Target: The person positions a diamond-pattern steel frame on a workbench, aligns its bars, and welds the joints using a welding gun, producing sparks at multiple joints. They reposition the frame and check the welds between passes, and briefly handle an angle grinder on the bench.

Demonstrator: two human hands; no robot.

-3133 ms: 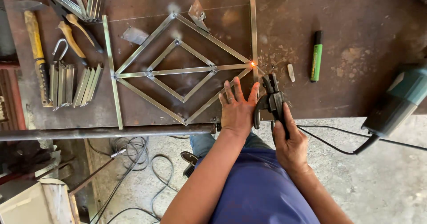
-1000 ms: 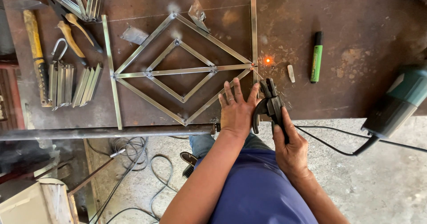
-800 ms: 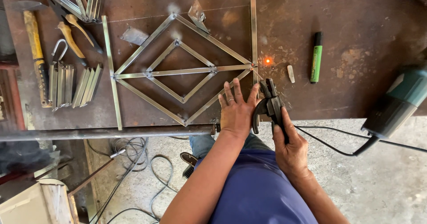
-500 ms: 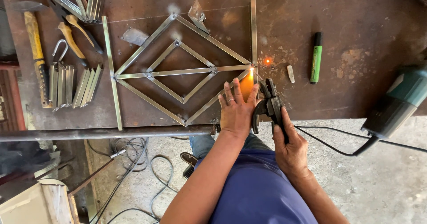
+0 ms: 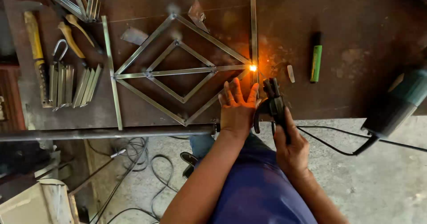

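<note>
Rusty table [image 5: 133,113] held my metal diamond frame [image 5: 178,68]; left hand [image 5: 236,110] lay flat open, pinning it, while right hand [image 5: 291,148] gripped the welding holder [image 5: 272,103] by the spark [image 5: 253,67].

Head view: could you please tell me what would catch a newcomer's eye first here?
A bright orange weld spark glows at the right corner of the diamond-shaped metal frame on the rusty steel table. Just below it, the left hand lies flat on the frame while the right hand holds a black electrode holder.
</note>
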